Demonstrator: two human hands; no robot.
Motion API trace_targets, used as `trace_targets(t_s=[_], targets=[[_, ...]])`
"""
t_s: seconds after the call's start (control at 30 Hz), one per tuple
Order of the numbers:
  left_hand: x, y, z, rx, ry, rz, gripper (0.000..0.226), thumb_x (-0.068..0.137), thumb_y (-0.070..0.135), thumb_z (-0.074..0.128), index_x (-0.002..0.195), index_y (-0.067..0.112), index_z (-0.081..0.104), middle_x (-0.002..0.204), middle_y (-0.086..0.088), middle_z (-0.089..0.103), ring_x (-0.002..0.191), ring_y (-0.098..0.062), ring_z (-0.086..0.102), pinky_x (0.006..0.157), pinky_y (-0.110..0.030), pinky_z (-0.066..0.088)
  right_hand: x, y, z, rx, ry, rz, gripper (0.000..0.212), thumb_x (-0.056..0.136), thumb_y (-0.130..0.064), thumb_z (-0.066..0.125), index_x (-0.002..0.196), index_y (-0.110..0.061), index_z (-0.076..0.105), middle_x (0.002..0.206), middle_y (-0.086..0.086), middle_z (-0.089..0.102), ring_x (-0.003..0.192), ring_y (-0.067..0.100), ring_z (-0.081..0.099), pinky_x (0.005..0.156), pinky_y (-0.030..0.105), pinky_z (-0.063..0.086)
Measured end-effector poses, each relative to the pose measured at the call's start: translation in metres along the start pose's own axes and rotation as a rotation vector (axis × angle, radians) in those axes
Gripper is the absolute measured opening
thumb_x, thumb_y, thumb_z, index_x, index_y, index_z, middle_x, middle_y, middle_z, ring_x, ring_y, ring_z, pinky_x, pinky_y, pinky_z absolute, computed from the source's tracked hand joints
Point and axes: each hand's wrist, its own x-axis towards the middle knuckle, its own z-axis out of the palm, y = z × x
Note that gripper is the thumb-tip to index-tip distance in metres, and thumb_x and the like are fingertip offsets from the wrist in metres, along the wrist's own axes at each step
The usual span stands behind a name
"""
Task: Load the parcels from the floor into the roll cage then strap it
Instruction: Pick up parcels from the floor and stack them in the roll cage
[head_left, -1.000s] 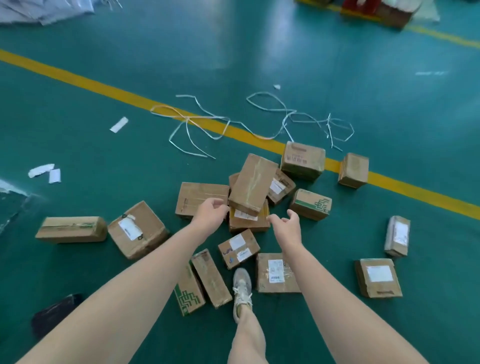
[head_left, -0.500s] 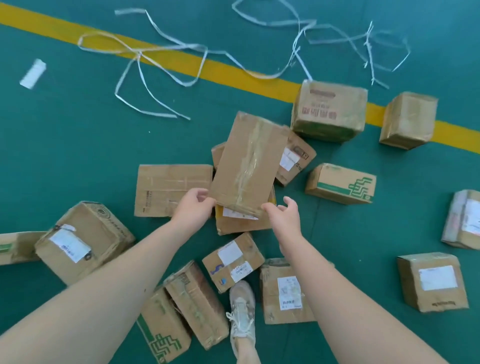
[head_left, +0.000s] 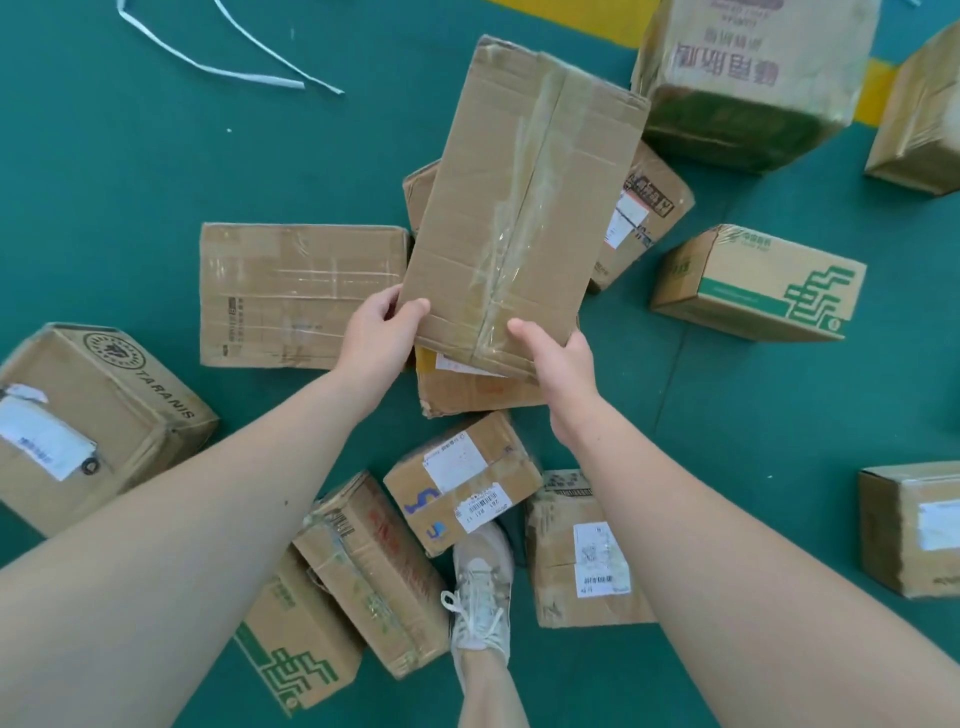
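Mid-pile (head_left: 467, 392), left grip (head_left: 376, 335), right grip (head_left: 563, 366) holding parcel (head_left: 524, 197)

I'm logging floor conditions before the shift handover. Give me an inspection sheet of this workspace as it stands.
Surface: green floor, with a yellow line at the far edge.
Job's things: taped parcel sits over a pile of other parcels, its near end held in both hands. Many cardboard parcels are scattered around, among them a TARANIS box and a green-printed box. Roll cage not in view.
Clutter: white strapping strips lie loose on the floor.
Grips: left hand and right hand grip the taped parcel's near corners, thumbs on top.
Cables: nothing seen.
Surroundings: the person's shoe stands among the parcels.
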Motion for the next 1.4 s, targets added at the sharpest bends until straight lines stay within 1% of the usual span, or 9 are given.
trace_targets(t_s=[0.27, 0.4, 0.47, 0.57, 0.7, 0.83, 0.93, 1.17, 1.4], targets=[[-0.08, -0.012, -0.018, -0.049, 0.083, -0.131, 0.081, 0.061, 0.072, 0.06, 0.131, 0.031, 0.059, 0.131, 0.004, 0.057, 0.101, -0.013, 0.064, 0.094, -0.036, 0.05, -0.079, 0.007, -0.018, -0.016, -0.037, 0.051, 0.07, 0.084, -0.041, 0.076, 0.14, -0.016, 0.043, 0.126, -0.005, 0.06, 0.109, 0.012, 0.059, 0.086, 0.024, 0.043], [-0.14, -0.021, -0.029, -0.071, 0.158, -0.234, 0.068, 0.08, 0.062, 0.056, 0.137, 0.026, 0.052, 0.135, -0.002, 0.046, 0.093, -0.016, 0.056, 0.091, -0.037, 0.046, -0.13, 0.004, -0.027, -0.041, -0.091, 0.096, 0.058, 0.084, -0.044, 0.075, 0.127, -0.02, 0.044, 0.112, -0.006, 0.057, 0.094, 0.007, 0.058, 0.068, 0.023, 0.043], [-0.167, -0.031, -0.035, -0.129, 0.178, -0.283, 0.07, 0.075, 0.065, 0.056, 0.134, 0.026, 0.054, 0.133, -0.003, 0.049, 0.094, -0.017, 0.056, 0.095, -0.04, 0.046, -0.152, 0.005, -0.029, -0.063, -0.127, 0.121, 0.051, 0.086, -0.045, 0.073, 0.121, -0.021, 0.045, 0.112, -0.003, 0.057, 0.091, 0.009, 0.056, 0.066, 0.026, 0.043], [-0.208, -0.043, -0.048, -0.307, 0.22, -0.381, 0.096, 0.051, 0.077, 0.057, 0.134, 0.029, 0.053, 0.132, -0.001, 0.053, 0.11, -0.025, 0.058, 0.1, -0.048, 0.047, -0.189, 0.008, -0.027, -0.066, -0.169, 0.156, 0.055, 0.085, -0.05, 0.071, 0.124, -0.021, 0.046, 0.115, 0.001, 0.058, 0.096, 0.013, 0.058, 0.073, 0.032, 0.048], [-0.266, -0.057, -0.067, -0.509, 0.221, -0.415, 0.112, 0.041, 0.078, 0.057, 0.141, 0.026, 0.046, 0.137, 0.0, 0.054, 0.121, -0.028, 0.054, 0.103, -0.051, 0.044, -0.243, 0.014, -0.014, -0.077, -0.198, 0.125, 0.07, 0.076, -0.058, 0.075, 0.127, -0.022, 0.045, 0.118, 0.004, 0.06, 0.106, 0.022, 0.062, 0.095, 0.047, 0.053], [-0.328, -0.074, -0.096, -0.671, 0.27, -0.409, 0.109, 0.045, 0.075, 0.06, 0.141, 0.026, 0.044, 0.137, -0.002, 0.054, 0.123, -0.03, 0.054, 0.102, -0.053, 0.045, -0.305, 0.021, 0.002, -0.187, -0.22, 0.075, 0.097, 0.043, -0.081, 0.078, 0.121, -0.03, 0.051, 0.12, 0.002, 0.062, 0.107, 0.024, 0.062, 0.092, 0.048, 0.053], [-0.381, -0.089, -0.123, -0.724, 0.338, -0.39, 0.103, 0.042, 0.076, 0.058, 0.132, 0.027, 0.049, 0.13, -0.002, 0.057, 0.115, -0.03, 0.057, 0.099, -0.052, 0.047, -0.364, 0.025, 0.012, -0.228, -0.301, 0.032, 0.081, 0.064, -0.074, 0.074, 0.124, -0.026, 0.049, 0.116, 0.003, 0.062, 0.106, 0.024, 0.06, 0.09, 0.044, 0.051], [-0.526, -0.132, -0.186, -0.832, 0.47, -0.347, 0.073, 0.069, 0.067, 0.061, 0.127, 0.025, 0.049, 0.131, -0.006, 0.052, 0.113, -0.03, 0.054, 0.1, -0.051, 0.045, -0.507, 0.064, 0.032, -0.286, -0.445, -0.06, 0.089, 0.048, -0.077, 0.078, 0.119, -0.027, 0.06, 0.113, 0.005, 0.07, 0.102, 0.028, 0.068, 0.091, 0.051, 0.055], [-0.654, -0.183, -0.235, -0.999, 0.566, -0.281, 0.121, 0.033, 0.079, 0.057, 0.141, 0.028, 0.041, 0.14, -0.002, 0.051, 0.123, -0.033, 0.051, 0.101, -0.056, 0.042, -0.656, 0.091, 0.044, -0.411, -0.585, -0.21, 0.087, 0.048, -0.078, 0.073, 0.117, -0.026, 0.059, 0.11, 0.004, 0.069, 0.1, 0.027, 0.066, 0.093, 0.049, 0.053]])
